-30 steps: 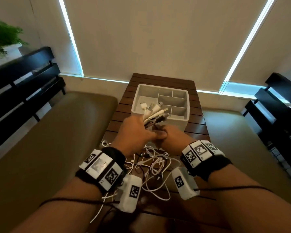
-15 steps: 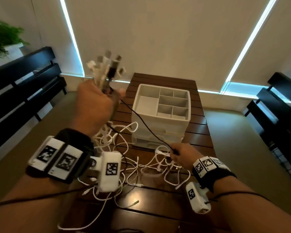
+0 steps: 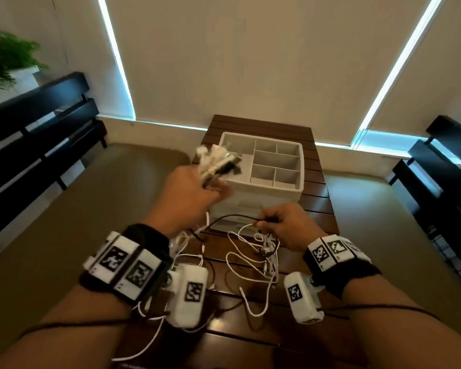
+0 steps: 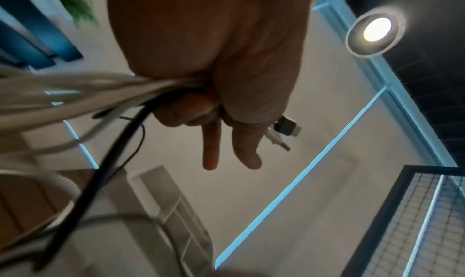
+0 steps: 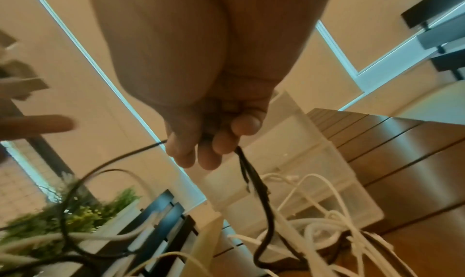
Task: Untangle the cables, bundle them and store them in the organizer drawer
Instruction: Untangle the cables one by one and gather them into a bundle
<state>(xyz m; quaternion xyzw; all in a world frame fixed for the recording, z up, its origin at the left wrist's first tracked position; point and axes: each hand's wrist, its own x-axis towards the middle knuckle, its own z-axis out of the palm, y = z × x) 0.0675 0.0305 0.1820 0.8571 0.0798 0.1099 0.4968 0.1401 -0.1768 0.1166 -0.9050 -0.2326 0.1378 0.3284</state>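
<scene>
Fingers of the left hand [image 3: 190,194] curl round a bunch of cable ends [image 3: 218,162], plugs gathered together, likely so the lengths hang free for sorting. Opposite it, the right hand [image 3: 286,226] pinches a black cable [image 3: 232,217], apparently drawing it out of the tangle of white cables [image 3: 253,258] on the tabletop [image 3: 322,209] below both hands. Beyond them sits the organizer [image 3: 261,194], drawers shut.

Head view downward; wrist views upward, close.
</scene>
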